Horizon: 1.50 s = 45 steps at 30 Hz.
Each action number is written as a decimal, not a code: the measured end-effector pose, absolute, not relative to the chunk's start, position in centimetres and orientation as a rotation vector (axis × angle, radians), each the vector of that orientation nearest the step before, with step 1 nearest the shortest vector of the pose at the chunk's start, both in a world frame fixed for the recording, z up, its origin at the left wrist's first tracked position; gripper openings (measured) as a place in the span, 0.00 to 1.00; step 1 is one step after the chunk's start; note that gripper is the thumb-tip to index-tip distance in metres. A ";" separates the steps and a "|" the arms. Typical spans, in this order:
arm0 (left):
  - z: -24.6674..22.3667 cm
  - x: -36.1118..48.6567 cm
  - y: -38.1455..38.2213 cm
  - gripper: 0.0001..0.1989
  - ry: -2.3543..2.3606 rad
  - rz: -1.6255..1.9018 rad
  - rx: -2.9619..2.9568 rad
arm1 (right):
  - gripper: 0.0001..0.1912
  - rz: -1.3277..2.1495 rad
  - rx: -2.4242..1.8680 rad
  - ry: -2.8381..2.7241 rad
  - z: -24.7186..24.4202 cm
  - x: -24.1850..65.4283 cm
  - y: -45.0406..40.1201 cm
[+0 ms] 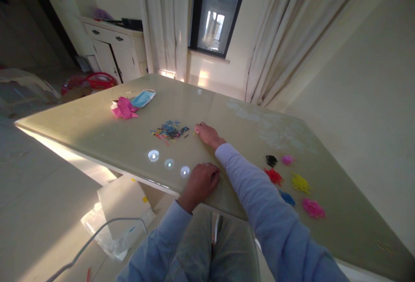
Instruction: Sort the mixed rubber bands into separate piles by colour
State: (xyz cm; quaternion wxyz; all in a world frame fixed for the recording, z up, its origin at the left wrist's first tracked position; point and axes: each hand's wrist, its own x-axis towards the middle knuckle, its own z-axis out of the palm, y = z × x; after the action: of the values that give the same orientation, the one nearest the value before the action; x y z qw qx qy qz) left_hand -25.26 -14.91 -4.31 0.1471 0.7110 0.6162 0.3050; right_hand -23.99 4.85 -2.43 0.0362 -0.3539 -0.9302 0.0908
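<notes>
My right hand (206,134) reaches across the table, fingers bent and pinched together at the tabletop. At its fingertips shows a small yellow strip (194,134). Just left of it lies a loose mixed pile of small thin strips (170,130), mostly blue and black with some yellow and red. My left hand (202,182) rests near the table's front edge, fingers curled; a ring is on one finger, and whatever the fingers may hold is hidden. To the right of my right forearm are single-colour heaps: black (271,161), red (274,177), yellow (300,183), blue (287,197) and pink (313,208).
A smaller pink-purple heap (288,159) sits beside the black one. Toward the far left of the table (81,122) lie a blue face mask (143,98) and a crumpled pink wrapper (125,108). Below the front edge, a white box (123,204) stands on the floor with a grey cable (97,232) nearby.
</notes>
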 end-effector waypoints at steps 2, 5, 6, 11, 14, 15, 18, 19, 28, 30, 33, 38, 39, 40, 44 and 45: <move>-4.2 -25.2 -14.9 0.10 1.777 0.872 2.042 | 0.12 0.306 -1.082 -2.850 -2.3 -23.9 4.8; -4.2 -25.3 -15.0 0.10 1.787 0.863 2.038 | 0.11 0.383 -1.092 -2.799 -2.4 -23.7 4.5; -4.3 -25.3 -15.0 0.10 1.786 0.866 2.039 | 0.11 0.418 -1.100 -2.767 -2.4 -23.6 4.4; -4.6 -25.3 -15.0 0.10 1.767 0.933 2.025 | 0.09 0.661 -1.122 -2.534 -2.2 -22.2 3.0; -5.0 -25.4 -14.9 0.09 1.748 1.000 2.002 | 0.10 0.864 -1.120 -2.431 -1.5 -19.9 1.0; -5.2 -25.5 -14.8 0.09 1.740 1.023 1.993 | 0.11 0.957 -1.107 -2.393 -1.2 -18.7 0.2; -5.6 -25.7 -14.7 0.10 1.729 1.055 1.972 | 0.13 1.511 -0.971 -2.061 -0.3 -14.3 -2.6; -5.7 -25.7 -14.6 0.10 1.731 1.060 1.965 | 0.14 1.751 -0.895 -1.849 0.0 -12.7 -3.5; -6.0 -27.0 -14.4 0.18 1.718 1.150 1.907 | 0.14 2.081 -0.675 -1.045 2.9 -0.3 -10.1; -5.9 -27.1 -14.4 0.19 1.733 1.154 1.893 | 0.13 2.061 -0.661 -0.999 3.3 1.7 -11.4; -5.7 -27.3 -14.4 0.19 1.754 1.129 1.872 | 0.13 2.028 -0.671 -0.970 3.8 4.1 -12.9; -5.4 -27.3 -14.6 0.17 1.837 1.033 1.888 | 0.15 1.902 -0.827 -0.970 3.7 7.1 -14.0; -5.4 -27.3 -14.6 0.16 1.857 1.012 1.891 | 0.15 1.874 -0.867 -0.979 3.6 7.6 -14.1; -5.3 -27.3 -14.6 0.16 1.871 0.998 1.893 | 0.15 1.845 -0.906 -1.000 3.5 8.1 -14.0; -5.2 -27.3 -14.6 0.14 1.866 1.008 1.897 | 0.15 1.552 -1.141 -1.238 2.7 11.1 -12.1; -5.2 -27.3 -14.6 0.14 1.860 1.011 1.899 | 0.15 1.393 -1.254 -1.337 2.3 12.1 -11.1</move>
State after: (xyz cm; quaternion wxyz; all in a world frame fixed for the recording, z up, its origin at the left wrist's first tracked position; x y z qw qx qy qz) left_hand -27.26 -14.57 -5.16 0.1484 0.6603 0.6467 0.3517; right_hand 12.10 -11.09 2.35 0.4077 -0.4973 -0.5302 0.5526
